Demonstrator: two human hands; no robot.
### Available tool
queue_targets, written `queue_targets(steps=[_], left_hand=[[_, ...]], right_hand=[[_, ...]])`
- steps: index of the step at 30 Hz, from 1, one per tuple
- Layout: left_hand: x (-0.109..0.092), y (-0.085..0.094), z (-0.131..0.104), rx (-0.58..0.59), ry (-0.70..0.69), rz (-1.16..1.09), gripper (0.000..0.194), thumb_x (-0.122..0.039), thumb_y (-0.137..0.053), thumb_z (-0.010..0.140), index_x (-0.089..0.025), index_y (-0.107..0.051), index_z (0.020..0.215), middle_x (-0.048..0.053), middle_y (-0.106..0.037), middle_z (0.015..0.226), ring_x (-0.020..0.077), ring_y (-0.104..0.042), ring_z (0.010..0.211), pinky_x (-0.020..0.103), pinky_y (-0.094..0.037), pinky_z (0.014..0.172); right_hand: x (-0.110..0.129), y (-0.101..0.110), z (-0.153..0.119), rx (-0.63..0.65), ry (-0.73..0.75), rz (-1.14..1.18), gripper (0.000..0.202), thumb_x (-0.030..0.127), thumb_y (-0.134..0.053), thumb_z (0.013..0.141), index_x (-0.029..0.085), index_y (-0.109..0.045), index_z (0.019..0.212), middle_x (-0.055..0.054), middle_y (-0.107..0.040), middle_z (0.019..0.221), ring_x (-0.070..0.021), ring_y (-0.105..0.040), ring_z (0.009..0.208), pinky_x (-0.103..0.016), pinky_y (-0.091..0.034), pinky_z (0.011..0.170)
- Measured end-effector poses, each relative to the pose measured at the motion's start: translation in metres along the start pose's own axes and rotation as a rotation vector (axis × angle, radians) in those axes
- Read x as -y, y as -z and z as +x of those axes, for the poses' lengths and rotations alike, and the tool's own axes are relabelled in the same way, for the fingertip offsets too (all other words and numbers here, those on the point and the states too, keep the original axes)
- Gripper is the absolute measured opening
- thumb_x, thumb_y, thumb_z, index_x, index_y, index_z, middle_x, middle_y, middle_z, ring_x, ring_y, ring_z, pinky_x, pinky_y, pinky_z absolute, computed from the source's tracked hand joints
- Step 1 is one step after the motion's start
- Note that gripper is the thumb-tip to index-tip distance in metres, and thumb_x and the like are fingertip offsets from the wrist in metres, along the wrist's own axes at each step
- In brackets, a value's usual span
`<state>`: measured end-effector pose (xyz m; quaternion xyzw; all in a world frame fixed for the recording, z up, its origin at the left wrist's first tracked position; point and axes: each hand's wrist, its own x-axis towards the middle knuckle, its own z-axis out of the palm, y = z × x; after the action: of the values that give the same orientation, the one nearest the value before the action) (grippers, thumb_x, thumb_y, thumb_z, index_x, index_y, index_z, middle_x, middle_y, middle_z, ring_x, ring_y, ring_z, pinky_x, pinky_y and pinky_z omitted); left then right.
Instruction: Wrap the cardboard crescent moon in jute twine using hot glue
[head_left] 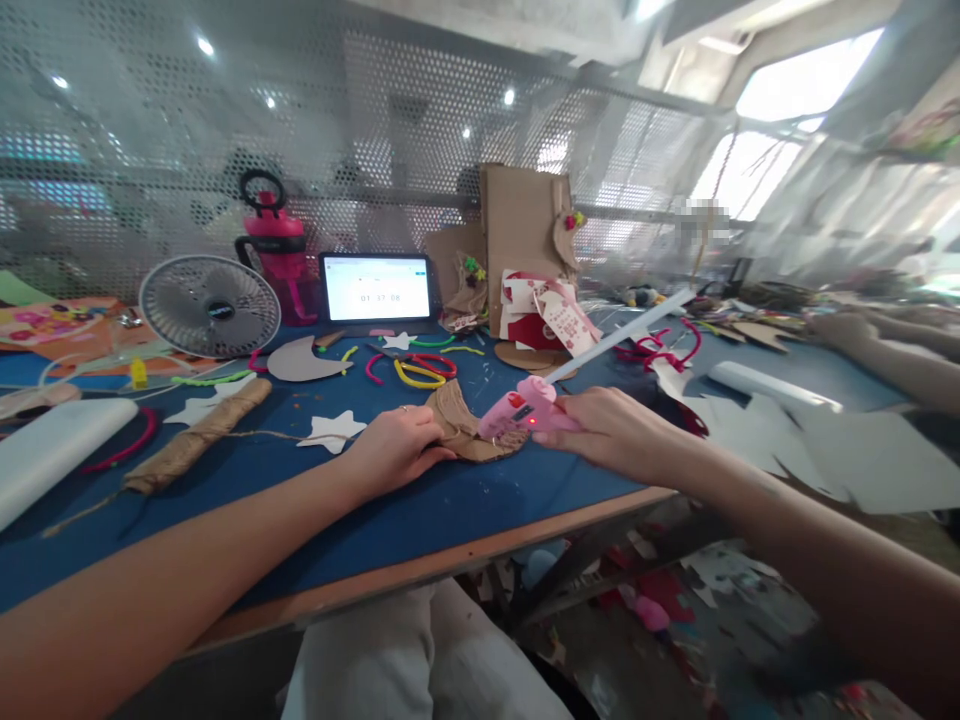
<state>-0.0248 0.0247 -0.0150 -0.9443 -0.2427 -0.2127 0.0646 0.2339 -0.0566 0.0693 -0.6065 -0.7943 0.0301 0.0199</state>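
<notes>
My left hand (397, 442) pinches the left side of a brown cardboard crescent (491, 448), which lies on the blue table mat and has twine on it. My right hand (611, 428) grips a pink hot glue gun (514, 412) with a small red light lit. Its nozzle points down at the crescent; whether the tip touches is hard to tell. A long white glue stick (622, 333) juts out of the gun's back. Left of my left hand, a strand runs from a roll of twine (199, 437) past a white paper star (331, 430).
Behind my hands lie scissors (420, 375) with yellow and red handles and a grey crescent (300, 360). A fan (210, 305), a pink bottle (276, 250), a tablet (377, 288) and upright cardboard (525, 225) line the back. Paper scraps (817, 440) and another person's arm (870, 345) are at right.
</notes>
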Motion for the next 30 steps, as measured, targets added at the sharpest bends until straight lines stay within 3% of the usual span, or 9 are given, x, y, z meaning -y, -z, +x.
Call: queue_targets(steps=[7, 15, 27, 30], left_hand=[[0.0, -0.001, -0.002, -0.017, -0.001, -0.015, 0.025, -0.037, -0.053, 0.09, -0.017, -0.067, 0.085, 0.005, -0.062, 0.08, 0.0195, -0.06, 0.075, 0.028, -0.043, 0.064], [0.001, -0.001, 0.0, -0.028, -0.012, -0.01, 0.024, -0.037, -0.054, 0.089, -0.017, -0.067, 0.086, 0.005, -0.062, 0.08, 0.0182, -0.06, 0.074, 0.027, -0.043, 0.064], [0.0, 0.0, 0.0, -0.037, -0.021, -0.009, 0.025, -0.037, -0.054, 0.089, -0.016, -0.068, 0.087, 0.006, -0.063, 0.08, 0.0199, -0.06, 0.075, 0.029, -0.045, 0.064], [-0.001, 0.001, 0.001, -0.039, -0.019, -0.001, 0.024, -0.036, -0.055, 0.089, -0.016, -0.068, 0.087, 0.005, -0.062, 0.08, 0.0195, -0.06, 0.074, 0.028, -0.045, 0.064]], right_hand=[[-0.011, 0.003, -0.015, -0.004, -0.003, -0.015, 0.042, 0.054, -0.036, 0.087, 0.021, -0.037, 0.062, -0.001, -0.047, 0.06, -0.0137, -0.04, 0.055, -0.029, -0.025, 0.056], [0.0, 0.004, -0.008, -0.025, 0.034, -0.113, 0.039, 0.049, -0.036, 0.088, 0.021, -0.036, 0.062, -0.002, -0.047, 0.062, -0.0144, -0.041, 0.057, -0.029, -0.024, 0.056], [-0.021, 0.002, -0.025, 0.023, -0.083, 0.071, 0.043, 0.055, -0.039, 0.086, 0.021, -0.034, 0.059, 0.001, -0.041, 0.055, -0.0123, -0.037, 0.052, -0.029, -0.023, 0.055], [-0.022, 0.002, -0.024, 0.003, -0.05, 0.041, 0.043, 0.055, -0.039, 0.086, 0.021, -0.034, 0.06, 0.002, -0.04, 0.056, -0.0125, -0.036, 0.053, -0.03, -0.023, 0.056]])
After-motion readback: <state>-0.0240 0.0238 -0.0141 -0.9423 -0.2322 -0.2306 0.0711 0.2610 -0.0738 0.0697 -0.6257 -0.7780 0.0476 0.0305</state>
